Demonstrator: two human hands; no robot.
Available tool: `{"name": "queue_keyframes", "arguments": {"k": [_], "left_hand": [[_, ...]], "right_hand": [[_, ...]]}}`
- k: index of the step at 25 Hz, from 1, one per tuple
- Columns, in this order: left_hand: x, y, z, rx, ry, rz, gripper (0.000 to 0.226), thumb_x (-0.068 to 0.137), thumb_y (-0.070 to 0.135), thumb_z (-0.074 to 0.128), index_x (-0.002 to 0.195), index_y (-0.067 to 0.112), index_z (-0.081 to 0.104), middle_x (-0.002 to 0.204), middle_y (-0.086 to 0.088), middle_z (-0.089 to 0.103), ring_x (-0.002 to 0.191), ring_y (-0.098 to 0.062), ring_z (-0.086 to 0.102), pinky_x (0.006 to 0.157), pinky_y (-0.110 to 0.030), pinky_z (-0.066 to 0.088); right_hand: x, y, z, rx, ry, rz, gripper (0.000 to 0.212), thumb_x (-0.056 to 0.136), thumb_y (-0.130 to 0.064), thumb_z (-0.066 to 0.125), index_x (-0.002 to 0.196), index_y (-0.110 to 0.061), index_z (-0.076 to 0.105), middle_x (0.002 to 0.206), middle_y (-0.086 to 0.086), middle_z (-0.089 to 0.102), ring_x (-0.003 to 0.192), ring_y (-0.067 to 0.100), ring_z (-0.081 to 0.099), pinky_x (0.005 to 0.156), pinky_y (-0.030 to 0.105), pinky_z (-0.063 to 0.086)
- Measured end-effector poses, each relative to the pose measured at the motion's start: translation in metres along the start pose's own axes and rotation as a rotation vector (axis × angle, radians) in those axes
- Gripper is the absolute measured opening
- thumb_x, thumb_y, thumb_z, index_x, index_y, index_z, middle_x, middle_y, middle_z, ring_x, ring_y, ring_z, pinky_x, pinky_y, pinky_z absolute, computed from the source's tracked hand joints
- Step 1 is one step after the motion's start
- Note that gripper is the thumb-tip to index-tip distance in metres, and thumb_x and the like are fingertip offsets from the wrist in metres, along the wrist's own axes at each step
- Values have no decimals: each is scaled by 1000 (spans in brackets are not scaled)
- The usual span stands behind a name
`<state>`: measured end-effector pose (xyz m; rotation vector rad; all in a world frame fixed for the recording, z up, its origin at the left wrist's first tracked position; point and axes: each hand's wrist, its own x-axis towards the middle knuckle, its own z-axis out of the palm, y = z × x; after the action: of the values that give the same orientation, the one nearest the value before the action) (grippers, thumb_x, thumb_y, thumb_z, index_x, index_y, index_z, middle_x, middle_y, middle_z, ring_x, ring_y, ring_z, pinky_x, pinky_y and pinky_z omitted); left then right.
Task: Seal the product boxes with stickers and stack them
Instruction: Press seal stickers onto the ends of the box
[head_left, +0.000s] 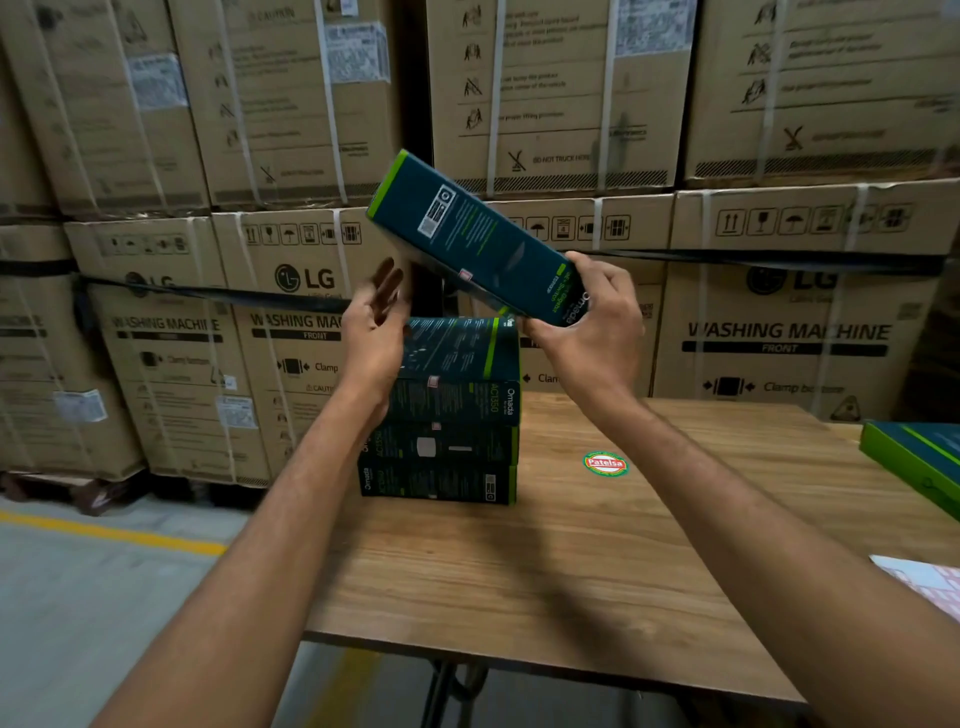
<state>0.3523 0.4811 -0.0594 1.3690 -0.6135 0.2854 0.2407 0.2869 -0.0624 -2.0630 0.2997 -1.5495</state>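
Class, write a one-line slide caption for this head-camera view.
Right hand holds a tilted product box above the stack on the table; left hand open alongside.

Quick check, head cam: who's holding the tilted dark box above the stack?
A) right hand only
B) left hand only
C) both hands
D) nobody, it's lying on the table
A: the right hand grips the lower end of the tilted box, while the left hand is open with straight fingers beside the stack, gripping nothing.
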Motion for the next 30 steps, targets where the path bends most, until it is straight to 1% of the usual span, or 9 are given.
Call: {"name": "queue_keyframes", "arguments": {"k": [3, 7, 11, 14, 18, 21, 25, 28, 30], "left_hand": [[-3, -2, 1, -38, -5, -30, 42, 110, 16, 50, 150, 31, 49, 151, 6, 56, 127, -9, 60, 104, -39, 56], [-17, 1, 20, -54, -76, -84, 48, 108, 14, 55, 154, 26, 47, 150, 9, 57, 133, -11, 58, 93, -27, 60], [-40, 2, 53, -138, -96, -209, 48, 106, 17, 60, 152, 22, 47, 143, 5, 60, 129, -13, 60, 98, -26, 55], [-60, 0, 79, -237, -115, -354, 56, 104, 27, 64, 155, 17, 43, 146, -5, 60, 126, -20, 64, 98, -31, 56], [-80, 19, 105, -476, -176, -475, 56, 100, 47, 63, 141, 9, 55, 132, -13, 70, 112, -22, 72, 86, -31, 60], [-89, 36, 118, -617, -154, -441, 63, 91, 62, 66, 134, 17, 61, 97, -1, 75, 82, -12, 72, 70, -30, 60], [-88, 46, 117, -661, -62, -384, 64, 92, 59, 70, 144, 25, 57, 131, -8, 73, 104, -22, 74, 74, -35, 62], [-72, 54, 88, -522, 54, -355, 68, 83, 61, 80, 136, 22, 64, 121, -7, 77, 105, -26, 75, 74, -39, 64], [-57, 62, 59, -456, 61, -400, 66, 80, 59, 81, 130, 19, 68, 115, -6, 79, 104, -27, 77, 74, -41, 65]], "right_hand": [[2, -1, -14, 126, 45, 89, 82, 67, -36, 97, 141, -28, 61, 127, -10, 55, 110, -1, 52, 88, 1, 41], [-3, 0, -43, 362, 64, 261, 79, 59, -52, 96, 130, -36, 65, 122, -10, 65, 108, 7, 68, 93, 27, 59], [-15, -13, -79, 675, 71, 413, 47, 72, -20, 96, 111, -27, 71, 100, -7, 80, 93, 6, 76, 84, 25, 61], [-23, -20, -98, 806, 62, 544, 37, 74, -17, 94, 105, -21, 74, 99, -3, 81, 97, 18, 77, 84, 35, 63], [-30, -28, -124, 911, 18, 705, 29, 77, -16, 92, 98, -19, 71, 86, -5, 80, 91, 15, 75, 77, 31, 61], [-35, -31, -141, 907, -95, 794, 45, 75, -29, 93, 111, -12, 73, 104, 3, 80, 103, 19, 76, 79, 35, 65], [-36, -30, -163, 737, -417, 826, 69, 75, -54, 86, 132, -22, 65, 101, -7, 71, 93, 14, 70, 89, 45, 58], [-33, -21, -176, 556, -297, 617, 102, 78, -44, 87, 160, -26, 29, 137, -2, 53, 126, 17, 51, 98, 42, 45], [-34, -16, -183, 271, -174, 291, 124, 72, -23, 90, 162, -37, 6, 160, 0, 24, 145, 21, 29, 113, 46, 34]]}}
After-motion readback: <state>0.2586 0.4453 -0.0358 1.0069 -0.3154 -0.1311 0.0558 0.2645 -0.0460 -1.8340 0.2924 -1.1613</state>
